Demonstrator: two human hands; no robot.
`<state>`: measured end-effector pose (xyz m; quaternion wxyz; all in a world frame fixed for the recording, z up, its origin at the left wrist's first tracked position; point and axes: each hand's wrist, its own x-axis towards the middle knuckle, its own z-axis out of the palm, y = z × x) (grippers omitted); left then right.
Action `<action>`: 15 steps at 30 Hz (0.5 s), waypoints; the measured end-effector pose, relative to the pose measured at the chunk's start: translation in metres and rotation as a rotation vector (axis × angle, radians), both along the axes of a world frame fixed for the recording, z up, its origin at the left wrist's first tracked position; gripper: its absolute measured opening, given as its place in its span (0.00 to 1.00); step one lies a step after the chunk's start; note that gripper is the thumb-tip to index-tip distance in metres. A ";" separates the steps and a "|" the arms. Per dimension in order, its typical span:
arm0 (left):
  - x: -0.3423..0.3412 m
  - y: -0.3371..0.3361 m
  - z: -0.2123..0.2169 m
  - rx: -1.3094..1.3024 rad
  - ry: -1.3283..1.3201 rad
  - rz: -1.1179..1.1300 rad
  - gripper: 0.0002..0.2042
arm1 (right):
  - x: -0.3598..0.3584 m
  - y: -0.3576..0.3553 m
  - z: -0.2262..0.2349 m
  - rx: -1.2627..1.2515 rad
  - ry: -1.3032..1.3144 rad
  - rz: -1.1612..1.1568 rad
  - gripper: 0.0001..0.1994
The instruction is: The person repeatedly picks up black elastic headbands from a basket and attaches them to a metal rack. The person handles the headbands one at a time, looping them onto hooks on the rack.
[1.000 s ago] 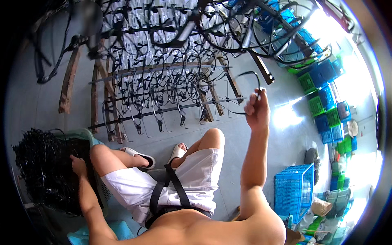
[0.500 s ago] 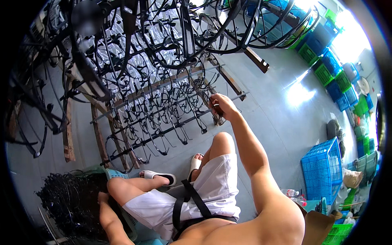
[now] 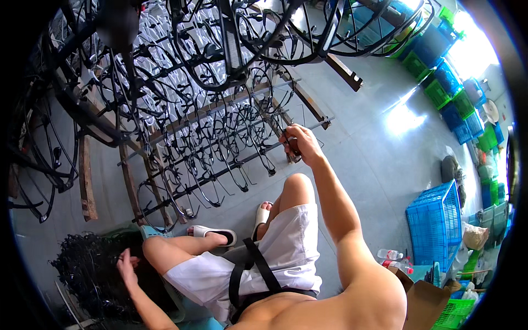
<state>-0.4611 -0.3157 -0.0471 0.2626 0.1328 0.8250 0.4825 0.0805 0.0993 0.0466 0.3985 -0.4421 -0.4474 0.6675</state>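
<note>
1. The right hand (image 3: 300, 144) is stretched forward over the right knee (image 3: 297, 184), up to the rail (image 3: 258, 151) of a rack.
2. A thin black wire hoop (image 3: 292, 151) is pinched between the fingers of that hand; the hoop is held right at the end of the rail, beside the hoops already hanging there.
3. Rows of black hoops (image 3: 220, 159) are seen hung side by side along several long rails, which are carried by wooden posts (image 3: 87, 181) standing on the grey floor (image 3: 379, 165).
4. The left hand (image 3: 125, 263) is lowered at the person's left side and is laid on a heap of black wire parts (image 3: 88, 275); its fingers are bent into the heap, but it cannot be told whether anything is gripped.
5. The heap is held in a container on the floor, just beside the left thigh.
6. White shorts (image 3: 291, 253) and pale slippers (image 3: 212, 234) are worn, and a black strap (image 3: 256, 264) is crossed over the lap.
7. A blue crate (image 3: 437, 223) is stood on the floor to the right, well apart from the hands, with plastic bottles (image 3: 393, 258) near it.
8. More blue and green crates (image 3: 448, 91) are stacked along the far right.
</note>
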 end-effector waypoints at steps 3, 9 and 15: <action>0.019 -0.012 0.059 0.044 -0.036 -0.084 0.14 | -0.006 0.004 0.000 0.004 0.004 0.010 0.10; 0.076 -0.010 0.096 0.881 -0.384 -0.226 0.28 | -0.002 -0.004 -0.002 -0.026 0.085 -0.051 0.09; 0.202 0.053 0.131 0.898 -0.142 -0.472 0.31 | 0.004 0.003 -0.003 0.005 0.051 0.057 0.10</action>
